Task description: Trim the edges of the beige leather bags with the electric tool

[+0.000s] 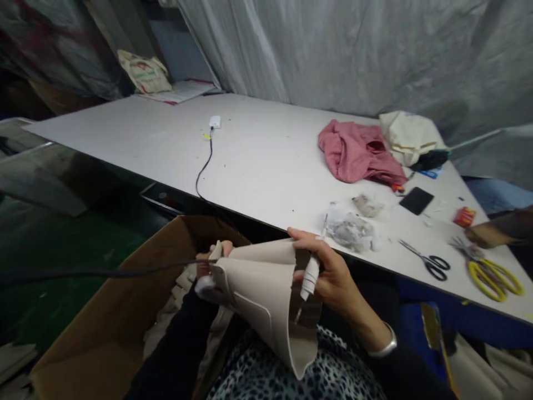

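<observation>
A beige, tube-shaped leather-like piece (256,283), resembling a boot upper, lies across my lap with its wide, wavy opening to the right. At its narrow end, my left hand (204,268) is closed on the material, partly hidden behind it. My right hand (333,272) grips a slim pointed tool with a white-wrapped handle (310,276). Fingers of that hand also touch the piece's upper rim, and the tool's lower tip reaches inside the opening. A dark cable passes in front of the narrow end.
A cardboard box (112,328) holding beige pieces stands at left. On the white table (258,155) lie black scissors (428,261), yellow-handled shears (493,278), clear plastic bags (352,230), pink cloth (353,150) and a cabled white device (215,121). Another person's hand (485,234) is at far right.
</observation>
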Motion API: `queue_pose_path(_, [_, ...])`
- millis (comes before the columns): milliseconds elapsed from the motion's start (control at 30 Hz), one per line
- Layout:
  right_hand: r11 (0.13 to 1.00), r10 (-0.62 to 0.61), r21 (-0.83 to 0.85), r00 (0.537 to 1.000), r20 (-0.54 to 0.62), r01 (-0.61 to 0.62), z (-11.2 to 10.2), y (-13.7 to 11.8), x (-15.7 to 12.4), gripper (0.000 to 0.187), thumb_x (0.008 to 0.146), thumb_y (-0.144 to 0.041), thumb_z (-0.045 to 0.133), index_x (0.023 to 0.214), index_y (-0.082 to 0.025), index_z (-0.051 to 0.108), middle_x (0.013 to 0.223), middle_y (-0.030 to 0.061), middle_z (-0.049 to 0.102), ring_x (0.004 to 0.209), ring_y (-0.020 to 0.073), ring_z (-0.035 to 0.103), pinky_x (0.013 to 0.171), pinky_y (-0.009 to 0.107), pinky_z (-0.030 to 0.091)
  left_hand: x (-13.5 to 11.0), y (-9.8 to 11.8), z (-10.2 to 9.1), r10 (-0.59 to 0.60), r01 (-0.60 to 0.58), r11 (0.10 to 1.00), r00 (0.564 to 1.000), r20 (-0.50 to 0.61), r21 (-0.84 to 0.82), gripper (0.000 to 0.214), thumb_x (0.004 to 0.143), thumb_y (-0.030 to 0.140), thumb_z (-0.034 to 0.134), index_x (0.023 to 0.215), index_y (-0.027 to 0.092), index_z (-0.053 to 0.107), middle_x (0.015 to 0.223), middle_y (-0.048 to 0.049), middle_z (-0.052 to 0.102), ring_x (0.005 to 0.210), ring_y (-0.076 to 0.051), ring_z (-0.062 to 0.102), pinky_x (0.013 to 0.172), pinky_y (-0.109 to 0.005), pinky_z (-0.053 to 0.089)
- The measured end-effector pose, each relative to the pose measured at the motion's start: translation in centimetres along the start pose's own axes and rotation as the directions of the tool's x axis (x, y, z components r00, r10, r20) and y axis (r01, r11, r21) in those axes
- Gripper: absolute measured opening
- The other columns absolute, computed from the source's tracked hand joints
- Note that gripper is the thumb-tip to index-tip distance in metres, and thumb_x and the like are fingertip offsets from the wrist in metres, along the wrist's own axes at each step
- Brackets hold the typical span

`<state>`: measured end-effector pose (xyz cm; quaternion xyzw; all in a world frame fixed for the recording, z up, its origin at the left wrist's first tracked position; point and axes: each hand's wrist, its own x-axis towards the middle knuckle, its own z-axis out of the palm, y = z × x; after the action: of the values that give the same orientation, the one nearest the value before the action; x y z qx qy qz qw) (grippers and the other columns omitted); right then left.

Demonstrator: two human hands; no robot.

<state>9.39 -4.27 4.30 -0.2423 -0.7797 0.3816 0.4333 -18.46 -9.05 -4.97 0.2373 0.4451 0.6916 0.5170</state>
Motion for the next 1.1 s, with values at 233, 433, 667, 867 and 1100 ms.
queue_pose_path(233, [0.976,-0.119,-0.153,0.972,0.203,0.152,-2.5,1.7,-3.3,0.05,0.084,-0.003,0.062,0.127,-0.028,0.058,0.141,0.0102,0.064,0.125,0.0266,0.06,0.1,0.049,0.054,-3.6,-3.2,2.2,-0.05,0.07,0.967,0.995,0.083,-0.247,0.052,0.067,0.061,0.08,0.061,0.022,0.045,0.054,0.003,0.043,0.051,-0.014,0.048,0.051,-0.03,0.047])
queue_pose_path(433, [0.935,-0.232,-0.243,0.963,0.137,0.259,-2.1,2.7,-4.4,0.042,0.089,-0.004,0.054,0.124,-0.027,0.061,0.14,0.0095,0.066,0.118,0.0251,0.062,0.095,0.046,0.055,-3.7,-2.3,1.8,-0.085,0.131,0.966,0.974,0.208,-0.222,0.05,0.069,0.057,0.079,0.056,0.021,0.046,0.055,0.0013,0.043,0.054,-0.016,0.049,0.057,-0.032,0.049])
queue_pose_path(667, [0.935,-0.294,-0.203,0.956,0.013,0.291,-1.6,3.3,-3.9,0.026,0.094,-0.015,0.06,0.116,-0.027,0.069,0.119,0.0079,0.076,0.1,0.0238,0.071,0.086,0.042,0.053,-4.4,-1.1,-1.9,-0.26,0.251,0.965,0.887,0.383,0.074,0.033,0.066,0.045,0.09,0.069,0.014,0.077,0.091,-0.0106,0.069,0.083,-0.026,0.067,0.071,-0.033,0.051])
queue_pose_path(867, [0.973,-0.202,-0.118,0.979,-0.013,0.199,-1.3,3.5,-4.6,0.025,0.094,-0.013,0.059,0.111,-0.025,0.073,0.097,0.0049,0.079,0.088,0.0213,0.073,0.078,0.034,0.054,-7.6,-2.3,-2.8,-0.354,0.291,0.927,0.886,0.299,0.236,0.024,0.062,0.031,0.095,0.07,0.014,0.08,0.087,-0.0095,0.07,0.084,-0.023,0.065,0.072,-0.029,0.051])
queue_pose_path(1100, [0.98,-0.07,-0.191,0.993,-0.1,0.05,-4.7,-0.1,-4.1,0.026,0.089,-0.009,0.063,0.106,-0.025,0.073,0.098,0.0023,0.079,0.086,0.0194,0.074,0.076,0.03,0.054,-6.1,-5.0,3.9,-0.277,0.283,0.957,0.957,0.087,-0.065,0.04,0.067,0.047,0.092,0.075,0.015,0.069,0.079,-0.0013,0.069,0.066,-0.012,0.061,0.06,-0.021,0.05])
